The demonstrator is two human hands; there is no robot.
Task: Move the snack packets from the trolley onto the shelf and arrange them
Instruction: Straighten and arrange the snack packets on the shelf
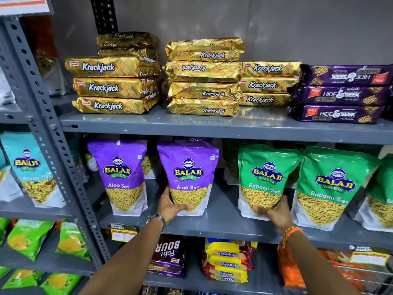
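On the middle grey shelf [221, 222] stand several Balaji pouches. My left hand [170, 206] grips the bottom of a purple Aloo Sev pouch [188, 167], which stands upright beside another purple Aloo Sev pouch [122, 167] to its left. My right hand [274, 212] grips the lower edge of a green Ratlami Sev pouch [265, 173]. A second green Ratlami Sev pouch [331, 184] stands to its right. More pouches sit behind the front row, mostly hidden. The trolley is only partly visible as wire mesh [370, 279] at the bottom right.
The upper shelf [148, 122] carries stacks of gold Krackjack packs [112, 86] and purple Hide & Seek packs [340, 94]. Below are Marie biscuit packs [227, 260] and a Bourbon pack [168, 256]. A slotted grey upright [49, 124] separates the left bay, holding teal and green packets.
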